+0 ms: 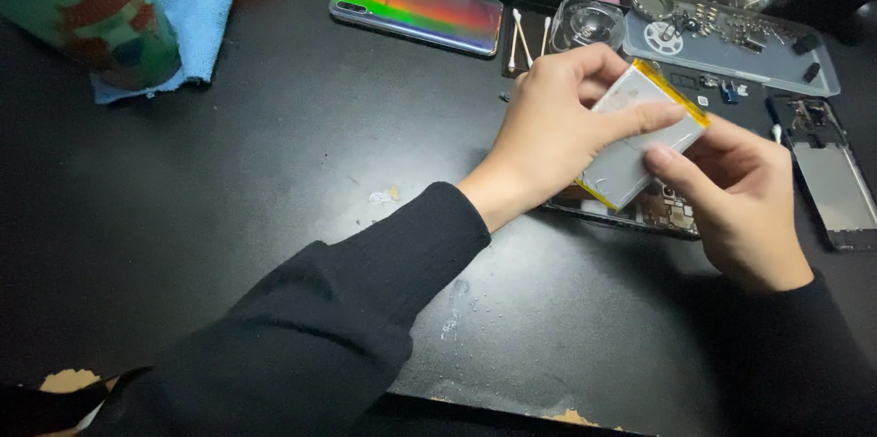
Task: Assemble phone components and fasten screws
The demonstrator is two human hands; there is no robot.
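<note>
We see open black tabletop (274,181) at 9 o'clock of left hand (553,131). Opened phone (662,209) lies just beneath at 6. Swabs (523,35), glass dish (589,24), parts tray (731,44) crowd 12; phone frame (836,177) blocks 3 of right hand (740,195).

- There is one view only, from a camera worn on the person's head, so no second view shares any part of the scene.
- It looks steeply down and forward over a black matte work table (237,190), whose chipped near edge runs along the bottom of the frame.
- It sits close: both black-sleeved forearms enter from the bottom edge and the hands fill the centre right.
- The table's far side lies along the top of the frame, where a clear plastic parts tray (731,44) is cut off.
</note>
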